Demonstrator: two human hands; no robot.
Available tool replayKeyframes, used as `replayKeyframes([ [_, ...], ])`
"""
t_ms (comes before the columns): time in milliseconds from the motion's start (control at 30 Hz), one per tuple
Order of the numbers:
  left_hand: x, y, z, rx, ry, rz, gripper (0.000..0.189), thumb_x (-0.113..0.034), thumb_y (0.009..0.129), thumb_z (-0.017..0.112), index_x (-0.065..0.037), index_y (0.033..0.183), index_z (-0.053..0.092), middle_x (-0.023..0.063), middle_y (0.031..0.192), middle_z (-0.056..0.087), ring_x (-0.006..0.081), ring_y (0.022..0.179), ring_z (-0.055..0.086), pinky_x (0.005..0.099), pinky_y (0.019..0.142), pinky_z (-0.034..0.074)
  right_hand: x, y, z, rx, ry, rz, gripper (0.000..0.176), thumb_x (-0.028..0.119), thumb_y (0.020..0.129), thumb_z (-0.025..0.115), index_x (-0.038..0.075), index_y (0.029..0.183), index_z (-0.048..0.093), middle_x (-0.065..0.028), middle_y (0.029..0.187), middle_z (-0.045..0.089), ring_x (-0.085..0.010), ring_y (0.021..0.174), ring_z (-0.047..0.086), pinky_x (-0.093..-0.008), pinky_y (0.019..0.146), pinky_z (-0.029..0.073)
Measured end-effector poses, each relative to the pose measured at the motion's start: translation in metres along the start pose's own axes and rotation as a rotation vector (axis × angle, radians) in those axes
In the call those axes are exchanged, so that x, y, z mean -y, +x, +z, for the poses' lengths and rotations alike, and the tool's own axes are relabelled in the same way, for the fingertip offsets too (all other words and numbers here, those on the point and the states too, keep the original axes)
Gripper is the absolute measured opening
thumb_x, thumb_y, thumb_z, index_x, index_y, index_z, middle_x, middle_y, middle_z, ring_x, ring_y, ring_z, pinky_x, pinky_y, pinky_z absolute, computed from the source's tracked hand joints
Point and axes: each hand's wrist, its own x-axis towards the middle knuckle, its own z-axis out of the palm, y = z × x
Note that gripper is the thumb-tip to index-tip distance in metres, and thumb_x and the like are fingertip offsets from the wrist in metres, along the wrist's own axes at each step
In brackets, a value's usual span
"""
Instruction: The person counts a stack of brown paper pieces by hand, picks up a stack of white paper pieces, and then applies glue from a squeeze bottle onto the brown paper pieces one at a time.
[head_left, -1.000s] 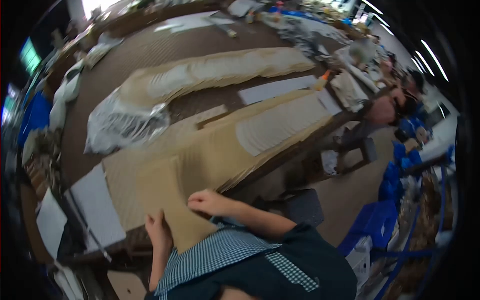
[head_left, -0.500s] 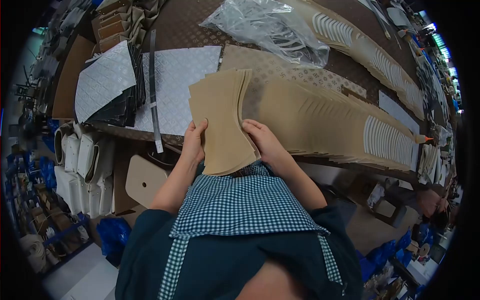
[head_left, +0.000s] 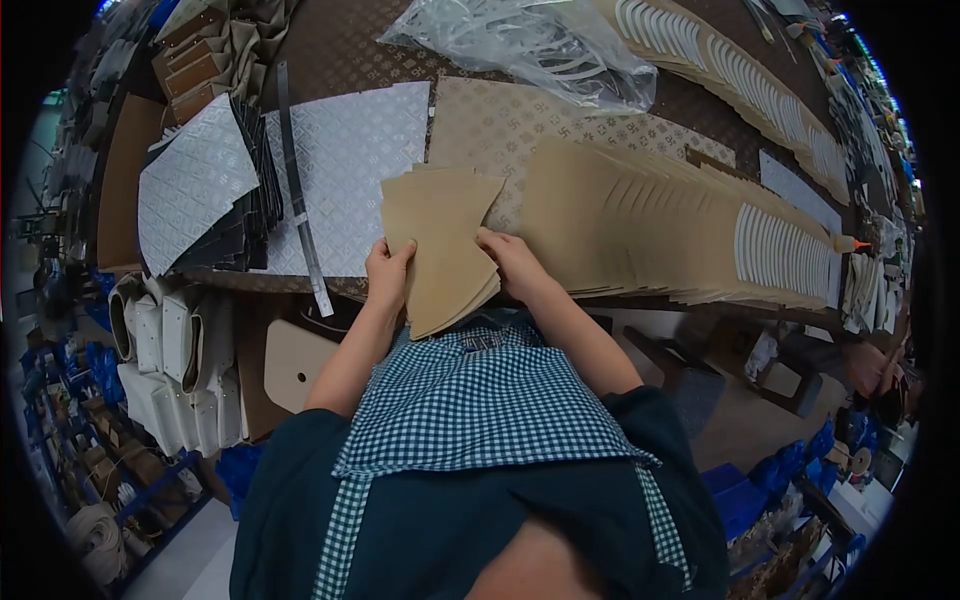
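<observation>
A stack of tan, curved-edged sheets point(head_left: 445, 245) is held between my two hands, just over the table's front edge. My left hand point(head_left: 388, 272) grips its left side, thumb on top and fingers underneath. On the right edge, my right hand point(head_left: 515, 264) pinches the stack, its fingers partly hidden. The sheets are slightly fanned at the lower right corner. To the right lies a long overlapping row of similar tan pieces point(head_left: 620, 220), with white curved strips point(head_left: 785, 258) along its far right part.
A steel ruler point(head_left: 300, 200) lies across a silver patterned sheet point(head_left: 370, 130). Further left are silver and black pieces point(head_left: 200, 180). A clear plastic bag point(head_left: 540, 50) rests at the back, near another row of pieces with white strips point(head_left: 760, 90). An orange-tipped bottle point(head_left: 850, 244) is at right.
The stack has shifted slightly, and its right edge now sits less spread, with the top sheet's outline turned. Both hands keep their hold. The view has moved a little.
</observation>
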Motion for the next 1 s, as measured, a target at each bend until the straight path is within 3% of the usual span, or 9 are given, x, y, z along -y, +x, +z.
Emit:
replayKeyframes([
  [133, -0.004, 0.003, 0.0, 0.017, -0.125, -0.165, 0.026, -0.009, 0.089, 0.064, 0.002, 0.11, 0.056, 0.0126, 0.102, 0.065, 0.0209, 0.086, 0.065, 0.0343, 0.074, 0.056, 0.003, -0.005, 0.005, 0.046, 0.304, 0.09, 0.043, 0.033, 0.096, 0.057, -0.001, 0.123, 0.057, -0.0111, 0.111, 0.064, -0.0182, 0.097, 0.064, -0.0318, 0.081, 0.054],
  [233, -0.004, 0.01, -0.008, 0.048, -0.189, -0.24, 0.025, -0.009, 0.09, 0.063, 0.002, 0.111, 0.056, 0.0137, 0.103, 0.065, 0.0225, 0.09, 0.066, 0.0358, 0.077, 0.056, 0.002, 0.003, 0.008, 0.11, 0.42, 0.116, 0.045, 0.034, 0.098, 0.053, 0.0, 0.127, 0.054, -0.0119, 0.118, 0.062, -0.0201, 0.104, 0.063, -0.034, 0.087, 0.055],
  [433, -0.004, 0.004, -0.001, 0.034, -0.232, -0.261, 0.022, -0.008, 0.089, 0.063, 0.002, 0.107, 0.057, 0.0138, 0.101, 0.066, 0.0232, 0.087, 0.067, 0.0368, 0.075, 0.057, -0.002, 0.002, 0.011, 0.081, 0.605, 0.16, 0.038, 0.028, 0.1, 0.049, 0.002, 0.128, 0.053, -0.0124, 0.12, 0.061, -0.0217, 0.105, 0.063, -0.0349, 0.087, 0.055],
  [533, 0.002, 0.004, 0.0, 0.018, -0.185, -0.223, 0.021, -0.011, 0.09, 0.063, 0.002, 0.107, 0.058, 0.012, 0.099, 0.067, 0.021, 0.085, 0.066, 0.0348, 0.074, 0.056, -0.01, 0.006, 0.003, 0.053, 0.433, 0.117, 0.034, 0.024, 0.099, 0.05, 0.001, 0.123, 0.056, -0.0129, 0.114, 0.064, -0.0223, 0.098, 0.065, -0.0332, 0.082, 0.055],
  [633, 0.001, -0.001, 0.004, -0.002, -0.036, -0.085, 0.021, -0.012, 0.09, 0.064, 0.0, 0.106, 0.06, 0.0093, 0.096, 0.067, 0.0172, 0.083, 0.064, 0.0322, 0.072, 0.053, -0.011, 0.008, -0.01, -0.035, -0.192, -0.088, 0.029, 0.021, 0.092, 0.053, -0.002, 0.105, 0.065, -0.0128, 0.096, 0.068, -0.0225, 0.086, 0.067, -0.0358, 0.073, 0.053],
  [733, -0.001, -0.011, 0.015, -0.024, 0.095, 0.057, 0.021, -0.013, 0.088, 0.065, -0.001, 0.105, 0.06, 0.0067, 0.095, 0.067, 0.0137, 0.081, 0.062, 0.0299, 0.071, 0.051, -0.01, 0.003, -0.018, -0.112, -0.509, -0.186, 0.024, 0.019, 0.088, 0.056, -0.001, 0.093, 0.068, -0.0143, 0.083, 0.069, -0.0265, 0.078, 0.067, -0.0372, 0.069, 0.051],
  [833, -0.007, -0.014, 0.029, -0.004, 0.152, 0.136, 0.021, -0.013, 0.087, 0.066, -0.001, 0.104, 0.06, 0.0053, 0.094, 0.066, 0.0122, 0.081, 0.061, 0.0287, 0.072, 0.05, -0.007, -0.006, -0.024, -0.274, -0.806, -0.504, 0.02, 0.019, 0.085, 0.059, 0.001, 0.088, 0.068, -0.0162, 0.079, 0.068, -0.0314, 0.075, 0.066, -0.0393, 0.067, 0.051],
  [1000, -0.02, -0.004, 0.064, 0.054, 0.287, 0.22, 0.023, -0.013, 0.085, 0.065, 0.0, 0.104, 0.06, 0.0062, 0.093, 0.066, 0.0131, 0.082, 0.06, 0.029, 0.074, 0.049, 0.011, -0.03, -0.043, -0.455, -0.764, -0.541, 0.019, 0.019, 0.084, 0.06, 0.002, 0.088, 0.068, -0.0185, 0.079, 0.067, -0.0344, 0.075, 0.066, -0.04, 0.069, 0.052],
])
